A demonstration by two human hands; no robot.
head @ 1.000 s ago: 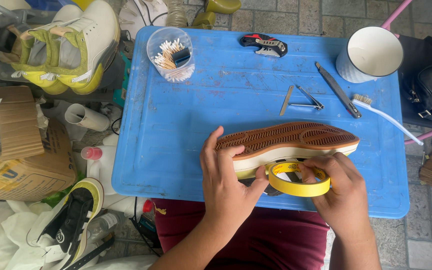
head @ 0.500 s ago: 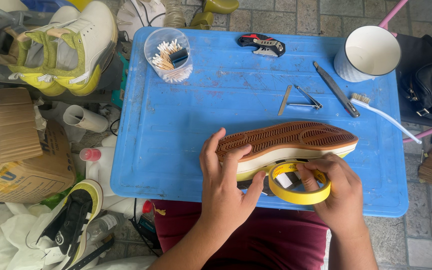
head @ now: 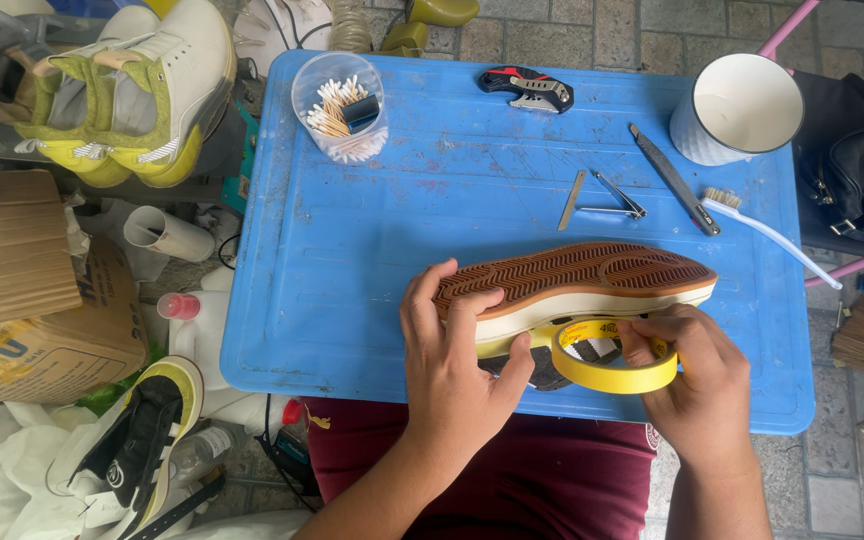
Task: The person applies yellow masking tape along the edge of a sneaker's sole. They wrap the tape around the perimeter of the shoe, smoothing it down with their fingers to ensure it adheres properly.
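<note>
The table was a blue plastic slab, scuffed, with a raised rim. On it, near the near edge and right of centre, lay the shoe, turned on its side so the brown sole faced up. Its long axis ran along the near edge, one end towards the right edge, the other under the left hand. The sole was rubber, cut in a fine herringbone tread, with a smooth cream band below it.

The left hand pressed down on the shoe's left end, fingers spread over the tread and thumb against the cream band, gripping it. The right hand pinched a roll of tape, a yellow ring held on edge just beside the cream band, a strip running from the roll onto that band.

At the far right corner stood a white mug, round and smooth. At the far left, a clear tub held cotton swabs. A black and red knife lay by the far edge. Right of centre lay a slim dark blade, a white toothbrush reaching past the right edge, metal tweezers and a flat metal strip.
</note>
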